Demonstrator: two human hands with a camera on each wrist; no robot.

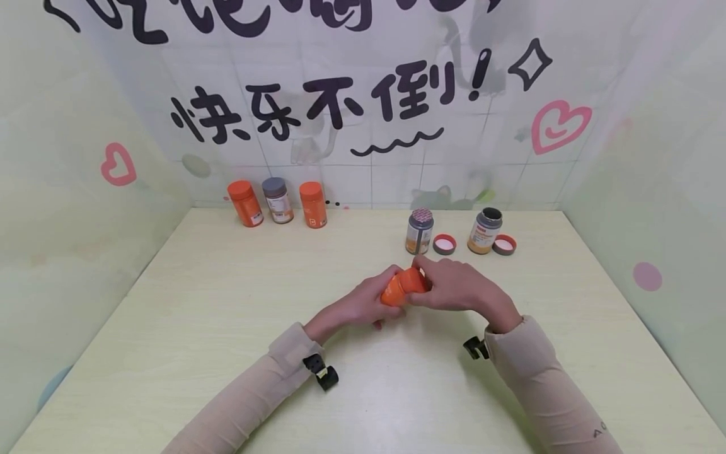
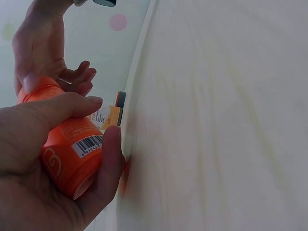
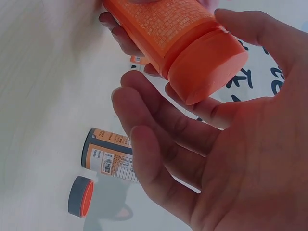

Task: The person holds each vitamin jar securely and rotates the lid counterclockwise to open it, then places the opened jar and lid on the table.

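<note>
My left hand (image 1: 363, 302) grips an orange bottle (image 2: 72, 149) round its body, and its barcode label shows between the thumb and fingers. The bottle is tilted above the table, its orange cap (image 3: 209, 65) towards my right hand (image 1: 459, 284). Thumb and index finger of that hand lie on either side of the cap, while the other fingers are loosely bent off it. Beyond the hands stand two uncapped grey bottles, one with a patterned seal (image 1: 422, 215) on top, the other bottle (image 1: 482, 236) with a dark top. A cap (image 1: 445, 243) lies beside the first, another cap (image 1: 504, 244) beside the second.
At the back left stand an orange bottle (image 1: 246, 205), a grey-capped bottle (image 1: 278, 202) and another orange bottle (image 1: 314, 207). Printed sheets enclose the pale wooden table (image 1: 227, 284) at the back and both sides.
</note>
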